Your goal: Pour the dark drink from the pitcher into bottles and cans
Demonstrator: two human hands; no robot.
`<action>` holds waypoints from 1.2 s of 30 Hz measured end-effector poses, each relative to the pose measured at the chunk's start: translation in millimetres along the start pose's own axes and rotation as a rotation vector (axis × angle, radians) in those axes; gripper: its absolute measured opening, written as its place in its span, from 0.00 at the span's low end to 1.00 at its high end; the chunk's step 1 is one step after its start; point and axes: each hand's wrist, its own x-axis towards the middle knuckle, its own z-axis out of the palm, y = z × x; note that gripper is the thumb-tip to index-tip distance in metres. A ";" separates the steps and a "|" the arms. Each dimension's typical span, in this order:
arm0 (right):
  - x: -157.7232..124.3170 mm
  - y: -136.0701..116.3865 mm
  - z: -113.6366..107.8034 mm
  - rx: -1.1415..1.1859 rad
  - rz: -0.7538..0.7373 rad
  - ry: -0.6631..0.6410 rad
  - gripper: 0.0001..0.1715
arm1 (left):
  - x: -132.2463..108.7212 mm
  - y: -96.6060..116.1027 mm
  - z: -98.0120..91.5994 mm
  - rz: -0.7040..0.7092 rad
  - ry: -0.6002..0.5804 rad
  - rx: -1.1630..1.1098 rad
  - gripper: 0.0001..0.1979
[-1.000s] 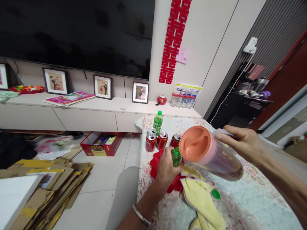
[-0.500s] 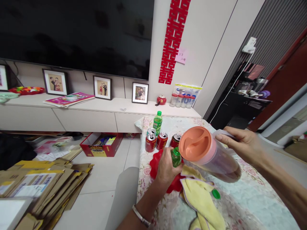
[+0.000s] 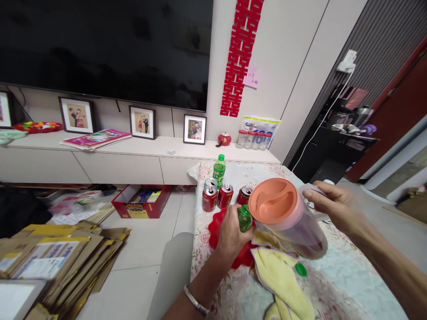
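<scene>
My left hand [image 3: 231, 234] is wrapped round an open green bottle [image 3: 245, 218] that stands over a red plate [image 3: 216, 227] on the table. My right hand [image 3: 336, 207] grips the handle of a clear pitcher [image 3: 290, 222] with an orange lid [image 3: 272, 201]. The pitcher is tilted toward the bottle's mouth, with dark liquid low in its body. A loose green cap [image 3: 300, 269] lies beside a yellow cloth [image 3: 280, 278] near the front of the table.
Three red cans [image 3: 226, 194] and a sealed green bottle [image 3: 219, 170] stand at the table's far end. The table carries a floral cloth [image 3: 336, 275]. Flattened cardboard [image 3: 60, 258] and a red box [image 3: 142, 201] lie on the floor at left. A white cabinet [image 3: 133, 155] with photo frames runs under a dark screen.
The pitcher has swung a little more upright, and my right hand has dropped slightly. My left hand and the green bottle have stayed put.
</scene>
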 end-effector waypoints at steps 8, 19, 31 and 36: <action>-0.6 1.4 -4.9 0.007 0.017 0.040 0.39 | 1.0 0.4 -1.7 0.073 -0.006 0.015 0.28; 2.1 -8.6 -6.0 -0.079 0.022 0.025 0.39 | 1.0 0.4 -1.0 0.090 0.011 0.002 0.27; 3.8 -21.3 -7.7 -0.169 -0.039 0.003 0.41 | 1.1 1.0 -1.0 0.081 0.016 0.016 0.27; 3.9 -24.8 -7.8 -0.173 -0.056 -0.017 0.40 | 1.0 1.0 -1.0 0.077 0.014 0.026 0.27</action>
